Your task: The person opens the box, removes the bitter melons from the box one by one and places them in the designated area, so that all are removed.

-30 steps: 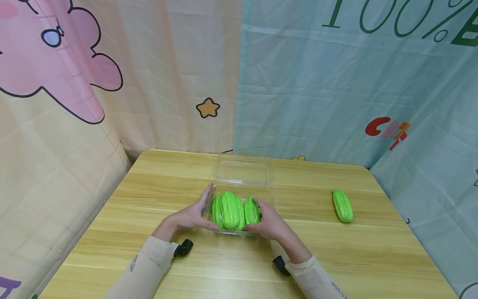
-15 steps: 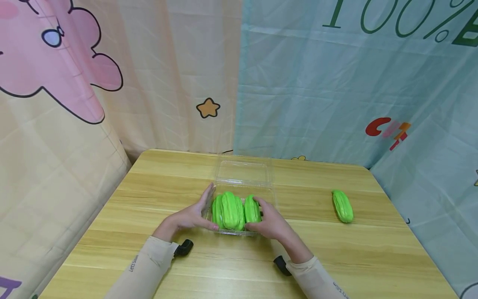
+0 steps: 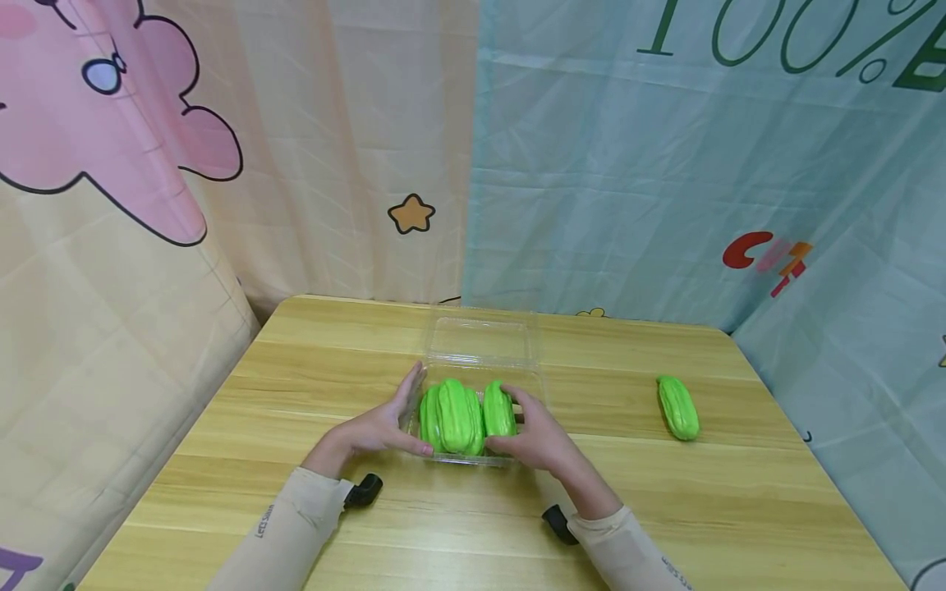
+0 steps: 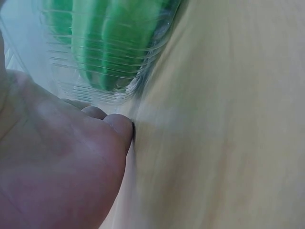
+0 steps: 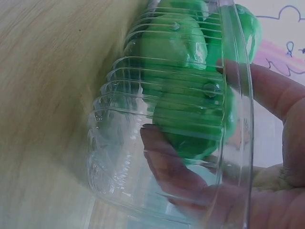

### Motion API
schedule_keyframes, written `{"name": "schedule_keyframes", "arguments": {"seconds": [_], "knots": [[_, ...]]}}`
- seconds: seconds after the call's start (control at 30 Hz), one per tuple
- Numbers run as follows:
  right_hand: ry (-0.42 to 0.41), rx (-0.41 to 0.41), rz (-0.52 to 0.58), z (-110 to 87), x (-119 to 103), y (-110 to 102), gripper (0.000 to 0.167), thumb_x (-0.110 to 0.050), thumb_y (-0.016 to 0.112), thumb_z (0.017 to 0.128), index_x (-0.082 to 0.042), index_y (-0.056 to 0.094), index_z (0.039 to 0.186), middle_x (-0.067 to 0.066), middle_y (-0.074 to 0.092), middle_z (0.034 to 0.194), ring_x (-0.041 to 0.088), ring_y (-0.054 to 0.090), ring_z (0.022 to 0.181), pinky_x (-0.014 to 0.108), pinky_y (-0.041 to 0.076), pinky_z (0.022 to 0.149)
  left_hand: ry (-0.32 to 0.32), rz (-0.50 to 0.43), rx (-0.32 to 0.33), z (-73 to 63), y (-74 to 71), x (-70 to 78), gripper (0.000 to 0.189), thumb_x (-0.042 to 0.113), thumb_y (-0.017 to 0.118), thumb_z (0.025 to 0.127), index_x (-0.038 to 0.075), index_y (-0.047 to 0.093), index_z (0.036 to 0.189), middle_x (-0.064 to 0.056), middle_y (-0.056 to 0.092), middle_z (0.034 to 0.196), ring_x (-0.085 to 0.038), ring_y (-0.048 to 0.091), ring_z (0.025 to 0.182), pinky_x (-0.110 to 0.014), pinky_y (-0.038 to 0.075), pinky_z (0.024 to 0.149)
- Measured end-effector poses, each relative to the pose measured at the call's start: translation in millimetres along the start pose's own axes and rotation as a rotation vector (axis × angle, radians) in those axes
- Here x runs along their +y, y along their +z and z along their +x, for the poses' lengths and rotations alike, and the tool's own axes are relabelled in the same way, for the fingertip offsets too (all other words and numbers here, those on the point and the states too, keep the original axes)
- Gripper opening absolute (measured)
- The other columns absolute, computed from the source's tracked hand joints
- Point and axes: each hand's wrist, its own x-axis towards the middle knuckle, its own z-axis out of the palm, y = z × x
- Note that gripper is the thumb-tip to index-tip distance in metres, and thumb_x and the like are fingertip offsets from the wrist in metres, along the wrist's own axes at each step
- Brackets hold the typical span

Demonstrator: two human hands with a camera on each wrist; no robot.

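Observation:
A clear plastic box [image 3: 473,461] with its lid folded back holds several ridged green gourds [image 3: 454,414] on its left side. My left hand [image 3: 382,423] is spread around the box's left side, its thumb at the front left corner and its straight fingers along the wall. My right hand [image 3: 534,435] reaches into the box and grips the rightmost gourd [image 3: 498,410] between thumb and fingers. Through the clear wall in the right wrist view, fingertips [image 5: 159,148] show under the held gourd [image 5: 190,126], beside the others.
One more green gourd [image 3: 677,408] lies on the wooden table [image 3: 355,542] at the right. The clear lid [image 3: 482,336] lies open behind the box. Printed curtains [image 3: 650,180] stand close behind the table's back edge and along both sides.
My right hand has shifted slightly to the right with the gourd, whose far end now sits a little higher in the head view. The left hand and the box stay put.

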Motion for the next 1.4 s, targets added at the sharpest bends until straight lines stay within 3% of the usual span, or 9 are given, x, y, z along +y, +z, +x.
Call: {"name": "schedule_keyframes", "arguments": {"seconds": [0.53, 1.1, 1.4], "knots": [[-0.011, 0.007, 0.162, -0.3, -1.8, -3.0, 0.092, -0.012, 0.087, 0.078, -0.005, 0.036, 0.154, 0.021, 0.042, 0.149, 0.045, 0.054, 0.121, 0.041, 0.059, 0.082, -0.01, -0.009, 0.007, -0.9, 1.2, 1.7, 0.141, 0.011, 0.087, 0.077, 0.019, -0.03, 0.154, -0.013, -0.026, 0.163, -0.033, -0.019, 0.149, -0.052, -0.003, 0.119], [-0.003, 0.052, 0.213, 0.3, -0.9, -12.8, 0.094, -0.014, 0.09, 0.075, -0.01, 0.039, 0.154, 0.014, 0.041, 0.152, 0.043, 0.053, 0.124, 0.044, 0.058, 0.087, -0.005, -0.038, 0.008, -1.4, 2.1, 2.9, 0.142, 0.007, 0.087, 0.076, 0.02, -0.031, 0.154, -0.012, -0.028, 0.163, -0.031, -0.021, 0.149, -0.05, -0.003, 0.119], [-0.024, 0.062, 0.25, -1.7, -3.8, -20.6, 0.093, -0.008, 0.09, 0.074, -0.01, 0.041, 0.153, 0.017, 0.042, 0.152, 0.044, 0.054, 0.123, 0.044, 0.059, 0.082, -0.006, -0.036, 0.009, -1.4, 1.9, 2.0, 0.142, 0.008, 0.088, 0.076, 0.02, -0.03, 0.155, -0.012, -0.027, 0.163, -0.031, -0.021, 0.149, -0.05, -0.004, 0.119]]}}
